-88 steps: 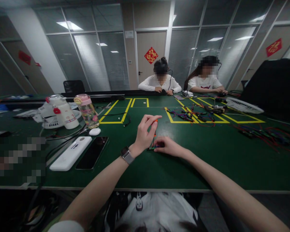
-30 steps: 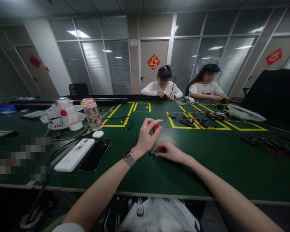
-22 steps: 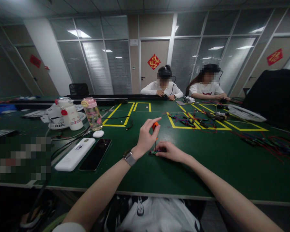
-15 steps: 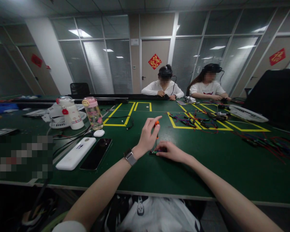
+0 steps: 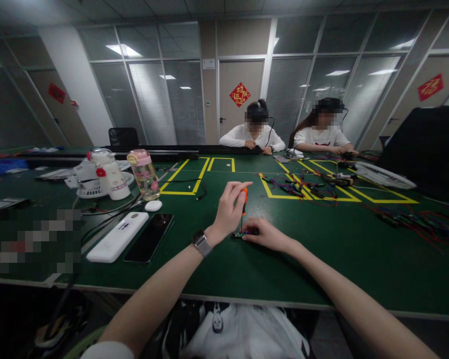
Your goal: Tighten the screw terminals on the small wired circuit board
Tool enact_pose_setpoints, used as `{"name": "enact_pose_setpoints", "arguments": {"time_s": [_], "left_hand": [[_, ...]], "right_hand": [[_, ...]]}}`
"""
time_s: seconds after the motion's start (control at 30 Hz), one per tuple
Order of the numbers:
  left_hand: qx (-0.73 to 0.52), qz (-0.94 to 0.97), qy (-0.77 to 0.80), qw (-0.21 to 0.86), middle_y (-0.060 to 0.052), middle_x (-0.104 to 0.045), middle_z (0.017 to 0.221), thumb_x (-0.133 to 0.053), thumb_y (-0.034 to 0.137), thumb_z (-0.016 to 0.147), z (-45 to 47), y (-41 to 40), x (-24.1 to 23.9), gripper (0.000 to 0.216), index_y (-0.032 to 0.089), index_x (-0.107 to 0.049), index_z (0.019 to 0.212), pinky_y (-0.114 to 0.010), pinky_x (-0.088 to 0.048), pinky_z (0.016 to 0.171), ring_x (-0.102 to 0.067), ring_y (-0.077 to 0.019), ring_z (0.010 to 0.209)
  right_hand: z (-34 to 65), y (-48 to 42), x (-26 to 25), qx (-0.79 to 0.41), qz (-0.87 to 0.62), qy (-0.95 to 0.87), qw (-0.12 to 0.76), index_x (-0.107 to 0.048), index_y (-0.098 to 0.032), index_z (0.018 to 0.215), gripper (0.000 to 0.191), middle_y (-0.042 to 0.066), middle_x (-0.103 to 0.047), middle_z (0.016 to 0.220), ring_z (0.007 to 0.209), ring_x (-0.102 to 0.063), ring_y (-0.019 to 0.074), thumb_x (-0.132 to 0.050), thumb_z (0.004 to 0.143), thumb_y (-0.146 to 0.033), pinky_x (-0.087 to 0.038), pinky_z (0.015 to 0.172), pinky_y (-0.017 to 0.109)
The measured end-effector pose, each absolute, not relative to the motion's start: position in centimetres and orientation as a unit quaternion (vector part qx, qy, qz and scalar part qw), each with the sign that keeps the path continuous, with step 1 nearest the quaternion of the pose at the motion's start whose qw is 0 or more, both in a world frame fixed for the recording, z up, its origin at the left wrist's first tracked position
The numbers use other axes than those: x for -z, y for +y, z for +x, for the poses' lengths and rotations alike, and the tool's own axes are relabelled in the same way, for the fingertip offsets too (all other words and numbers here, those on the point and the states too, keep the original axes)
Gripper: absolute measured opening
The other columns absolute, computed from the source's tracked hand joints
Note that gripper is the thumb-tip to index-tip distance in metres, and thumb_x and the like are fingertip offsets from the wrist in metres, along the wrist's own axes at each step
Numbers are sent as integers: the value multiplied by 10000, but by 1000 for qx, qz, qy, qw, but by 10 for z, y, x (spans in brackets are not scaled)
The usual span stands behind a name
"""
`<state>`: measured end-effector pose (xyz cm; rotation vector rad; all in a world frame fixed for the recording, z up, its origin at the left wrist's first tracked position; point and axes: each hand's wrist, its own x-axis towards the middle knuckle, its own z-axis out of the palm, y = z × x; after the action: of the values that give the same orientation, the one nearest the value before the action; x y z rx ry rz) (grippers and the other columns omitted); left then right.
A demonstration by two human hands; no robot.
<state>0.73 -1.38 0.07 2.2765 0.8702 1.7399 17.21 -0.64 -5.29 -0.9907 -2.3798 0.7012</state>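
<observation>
My left hand is closed around the orange handle of a screwdriver, with the index finger stretched out past it. The screwdriver stands upright, its thin shaft running down to a small green circuit board on the table. Low on the table, my right hand pinches the right end of that board, where its fingers cover part of it. Whether the tip sits in a screw is too small to tell.
Left of my hands lie a black phone, a white power bank and a white case. Two bottles stand behind them. Wired boards lie beyond on the right, near yellow tape. Two people sit across the table.
More of the orange handle shows between my left fingers, which have shifted slightly around it. My right hand and the board stay in place.
</observation>
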Motion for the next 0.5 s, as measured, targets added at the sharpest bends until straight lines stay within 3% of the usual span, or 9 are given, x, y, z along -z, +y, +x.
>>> {"name": "enact_pose_setpoints", "arguments": {"time_s": [0.1, 0.27, 0.5], "left_hand": [[-578, 764, 273, 89, -47, -612, 1027, -429, 172, 975, 7, -13, -2, 280, 207, -578, 1210, -285, -464, 847, -580, -148, 944], [-594, 747, 297, 42, -24, -553, 890, -597, 248, 903, 7, -13, -2, 157, 198, -666, 1034, -271, -460, 765, -552, -147, 831], [-575, 769, 259, 105, -56, -611, 1061, -342, 169, 995, 7, -14, -1, 338, 211, -556, 1254, -294, -459, 870, -580, -154, 987]], "right_hand": [[172, -7, 52, -251, -363, -867, 232, -710, -153, 901, 120, 28, -634, 812, 718, -567, 153, -694, 783, -154, -434, 664, 255], [173, -7, 52, -251, -370, -865, 227, -714, -157, 927, 179, 21, -632, 799, 707, -557, 149, -710, 751, -127, -431, 656, 251], [175, -3, 56, -269, -367, -859, 235, -716, -146, 905, 142, 26, -633, 789, 698, -560, 151, -708, 766, -173, -436, 651, 257]]}}
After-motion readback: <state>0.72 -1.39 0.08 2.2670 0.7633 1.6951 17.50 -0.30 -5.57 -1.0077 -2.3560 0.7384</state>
